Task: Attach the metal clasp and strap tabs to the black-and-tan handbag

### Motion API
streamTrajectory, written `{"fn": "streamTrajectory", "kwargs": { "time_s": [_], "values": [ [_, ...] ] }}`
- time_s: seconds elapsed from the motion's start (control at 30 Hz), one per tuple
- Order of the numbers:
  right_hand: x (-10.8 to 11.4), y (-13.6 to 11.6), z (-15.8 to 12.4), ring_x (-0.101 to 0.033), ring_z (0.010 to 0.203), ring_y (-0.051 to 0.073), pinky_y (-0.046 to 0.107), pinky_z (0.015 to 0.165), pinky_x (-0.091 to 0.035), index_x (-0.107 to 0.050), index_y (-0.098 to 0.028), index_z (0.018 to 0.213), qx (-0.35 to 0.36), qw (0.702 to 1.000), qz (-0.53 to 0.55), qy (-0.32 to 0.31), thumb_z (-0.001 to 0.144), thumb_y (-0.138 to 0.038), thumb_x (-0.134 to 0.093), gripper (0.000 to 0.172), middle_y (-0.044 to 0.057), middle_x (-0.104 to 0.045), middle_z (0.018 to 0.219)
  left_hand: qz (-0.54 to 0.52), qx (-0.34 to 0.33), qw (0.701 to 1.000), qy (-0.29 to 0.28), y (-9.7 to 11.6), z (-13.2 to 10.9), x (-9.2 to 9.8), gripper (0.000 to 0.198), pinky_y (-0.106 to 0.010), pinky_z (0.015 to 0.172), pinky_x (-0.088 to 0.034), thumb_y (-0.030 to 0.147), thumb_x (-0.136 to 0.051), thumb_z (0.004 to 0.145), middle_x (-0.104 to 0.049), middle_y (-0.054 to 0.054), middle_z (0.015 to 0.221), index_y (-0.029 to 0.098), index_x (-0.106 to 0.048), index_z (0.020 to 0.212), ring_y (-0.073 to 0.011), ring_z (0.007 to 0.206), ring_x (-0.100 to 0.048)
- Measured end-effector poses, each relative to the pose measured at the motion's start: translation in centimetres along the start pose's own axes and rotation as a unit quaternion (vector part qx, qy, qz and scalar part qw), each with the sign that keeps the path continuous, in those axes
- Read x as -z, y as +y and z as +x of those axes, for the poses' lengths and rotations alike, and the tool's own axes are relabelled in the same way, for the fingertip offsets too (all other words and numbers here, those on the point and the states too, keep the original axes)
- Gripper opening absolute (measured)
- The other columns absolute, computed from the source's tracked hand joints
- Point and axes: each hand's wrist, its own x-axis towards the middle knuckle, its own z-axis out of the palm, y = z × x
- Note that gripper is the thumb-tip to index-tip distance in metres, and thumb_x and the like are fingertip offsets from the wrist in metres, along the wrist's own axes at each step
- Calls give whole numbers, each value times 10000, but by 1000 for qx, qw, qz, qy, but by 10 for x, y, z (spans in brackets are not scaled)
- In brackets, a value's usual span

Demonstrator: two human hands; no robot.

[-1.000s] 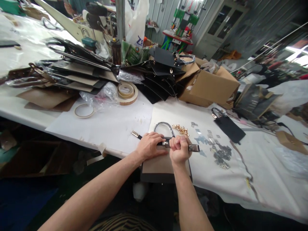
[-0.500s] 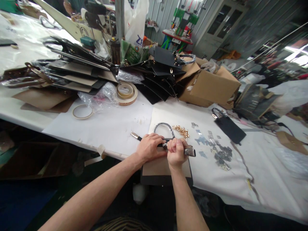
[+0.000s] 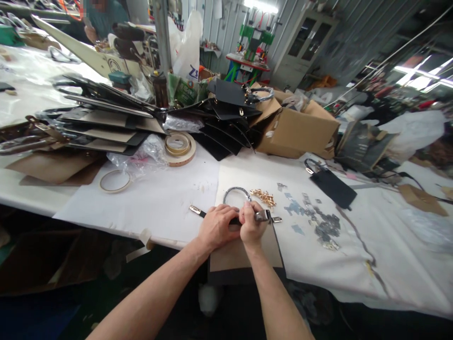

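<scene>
A black bag panel with a tan inner face lies at the table's front edge, partly overhanging it. A wrapped looped handle rises behind it. Across its top runs a dark strap, with one metal-tipped end out to the left and another metal end to the right. My left hand grips the panel's upper part, fingers curled over the strap. My right hand is closed around a metal hand tool, whose blunt end points right; its exact kind is hidden by my fingers.
Gold-coloured fasteners and loose flat metal plates lie to the right. Beyond are a small black bag piece and a cardboard box. Tape rolls and stacked black bag panels stand left. A person is at the back.
My right hand and the metal tool have shifted slightly left over the strap, baring the strap's right metal end. The view has tilted up, showing a person at the back.
</scene>
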Motion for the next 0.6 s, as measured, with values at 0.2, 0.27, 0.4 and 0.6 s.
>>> {"fn": "streamTrajectory", "kwargs": {
  "time_s": [0.2,0.27,0.4,0.6],
  "values": [
    [21,-33,26,-169,386,35,214,380,-139,-396,-209,603,-41,978,194,69,890,-300,-673,409,-116,-273,492,8,14,1000,-2,-1,0,0,669,-439,1014,-481,581,-848,762,-710,-43,1353,278,-629,1317,-276,1219,-629],
    [22,-41,35,-150,372,31,211,368,-113,-447,-204,599,-73,976,200,52,866,-310,-683,371,-119,-273,468,10,12,1000,-6,-1,0,-1,686,-445,1027,-477,586,-843,768,-697,-42,1382,281,-624,1342,-278,1238,-620],
    [8,-37,46,-175,356,24,200,363,-119,-431,-207,587,-122,975,185,-1,829,-363,-742,423,-123,-266,455,15,17,1000,-11,0,0,0,653,-452,1015,-476,564,-842,778,-699,-41,1387,282,-642,1332,-281,1244,-619],
    [-10,-18,48,-203,346,26,200,365,-119,-416,-217,583,-174,971,163,-20,788,-400,-775,452,-128,-270,435,21,12,1000,-18,1,1,2,630,-462,991,-492,553,-856,764,-719,-21,1350,277,-663,1296,-278,1224,-627]
  ]
}}
